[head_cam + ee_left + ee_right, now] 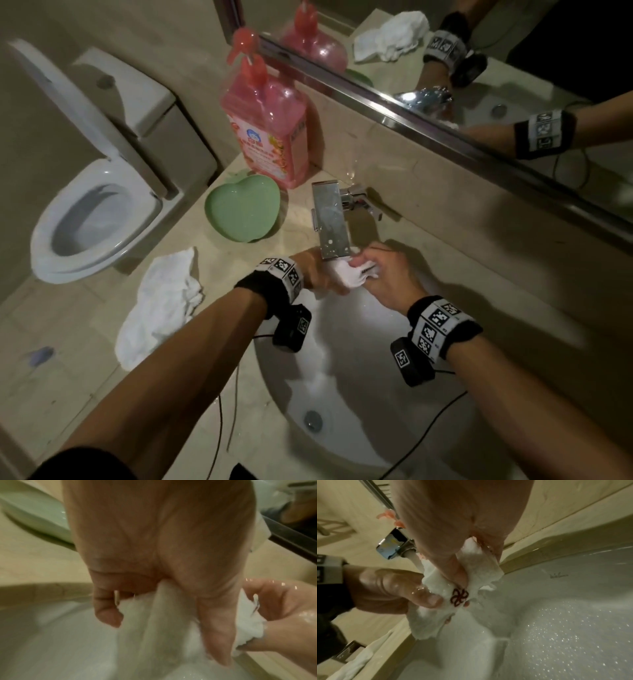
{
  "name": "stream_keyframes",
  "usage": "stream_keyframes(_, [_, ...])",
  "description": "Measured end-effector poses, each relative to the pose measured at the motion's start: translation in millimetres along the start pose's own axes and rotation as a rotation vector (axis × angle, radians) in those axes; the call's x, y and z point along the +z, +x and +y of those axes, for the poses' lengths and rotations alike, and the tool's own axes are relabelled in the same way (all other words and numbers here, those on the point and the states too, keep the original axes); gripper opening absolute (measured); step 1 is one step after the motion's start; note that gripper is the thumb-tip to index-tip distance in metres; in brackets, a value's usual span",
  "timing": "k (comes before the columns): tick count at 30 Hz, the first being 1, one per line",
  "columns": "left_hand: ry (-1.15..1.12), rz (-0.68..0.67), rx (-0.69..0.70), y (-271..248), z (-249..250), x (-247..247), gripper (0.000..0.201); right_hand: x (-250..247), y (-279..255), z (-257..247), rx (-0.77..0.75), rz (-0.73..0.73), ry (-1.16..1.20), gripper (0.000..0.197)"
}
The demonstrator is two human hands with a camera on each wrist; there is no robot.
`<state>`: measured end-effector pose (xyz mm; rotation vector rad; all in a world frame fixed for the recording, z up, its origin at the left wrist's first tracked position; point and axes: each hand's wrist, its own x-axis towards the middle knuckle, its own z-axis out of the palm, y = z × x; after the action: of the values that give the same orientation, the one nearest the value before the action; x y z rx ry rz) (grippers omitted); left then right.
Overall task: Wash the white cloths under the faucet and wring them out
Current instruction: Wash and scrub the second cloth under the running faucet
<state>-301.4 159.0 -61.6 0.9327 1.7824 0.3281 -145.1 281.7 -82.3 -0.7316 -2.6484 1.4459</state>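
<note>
Both hands over the sink basin [342, 346], directly under the chrome faucet [330, 219], a flat rectangular spout. Left hand [317, 274] grips one end of a wet white cloth [352, 275], fingers curled round it; in the left wrist view the cloth hangs out below the palm as a soft, fuzzy bundle. Right hand [390, 277] pinches the other end, thumb and fingers clamped on bunched terry fabric. The right wrist view shows a dark red embroidered flower motif [459, 597] on the cloth, next to the thumb, and a thin water stream running from the spout onto the fabric. Skin on both hands is wet and glossy. Basin is smooth white ceramic, speckled with droplets, metal drain [313, 419] at the bottom. Second white cloth [161, 305] lies crumpled on the beige stone counter [68, 394], left of the basin, well apart from the hands. Behind it: green heart-shaped dish [241, 209], shallow and glossy, and a pink translucent pump bottle [267, 126] against the wall.
</note>
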Motion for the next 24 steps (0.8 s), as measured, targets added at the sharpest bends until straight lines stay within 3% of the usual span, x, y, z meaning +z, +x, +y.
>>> stream_keyframes(3, [-0.034, 0.059, -0.055, -5.0, -5.5, -1.7, 0.052, 2.5, 0.0, -0.9, 0.012, -0.060, 0.008, 0.050])
stream_keyframes(7, [0.156, 0.279, 0.156, -11.5, -11.5, 2.8, 0.047, 4.4, 2.6, 2.4, 0.170, -0.193, 0.134, 0.068])
stream_keyframes(9, [0.275, 0.317, 0.153, -18.8, -20.4, 2.8, 0.055, 8.2, 7.7, -2.4, 0.206, -0.254, 0.249, 0.077])
stream_keyframes(11, [0.254, 0.418, 0.185, -27.5, -30.8, 3.1, 0.049, 16.6, 14.8, -9.3, 0.219, -0.306, 0.271, 0.086])
stream_keyframes(12, [0.219, 0.469, 0.218, -31.9, -33.6, 3.2, 0.046, 20.9, 18.2, -14.3, 0.225, -0.329, 0.250, 0.080])
stream_keyframes(14, [0.193, 0.527, 0.224, -39.9, -35.7, 0.4, 0.049, 29.2, 25.5, -21.2, 0.235, -0.338, 0.225, 0.043])
stream_keyframes(16, [0.213, 0.477, 0.132, -44.1, -38.4, -5.8, 0.064, 33.5, 30.3, -31.2, 0.217, -0.297, 0.227, 0.011])
stream_keyframes(19, [0.185, 0.349, -0.054, -41.4, -37.8, -12.4, 0.082, 34.0, 33.7, -36.0, 0.134, -0.215, 0.141, 0.020])
stream_keyframes(21, [0.180, 0.236, -0.147, -32.7, -31.7, -13.0, 0.089, 30.9, 28.7, -42.1, 0.031, -0.247, -0.032, 0.007])
stream_keyframes(22, [0.183, 0.173, -0.182, -27.4, -27.2, -12.7, 0.083, 28.0, 25.1, -45.6, 0.010, -0.250, -0.079, 0.009])
stream_keyframes(24, [0.145, 0.094, -0.181, -18.6, -18.0, -11.1, 0.052, 19.3, 18.8, -41.2, -0.028, -0.248, -0.125, 0.015])
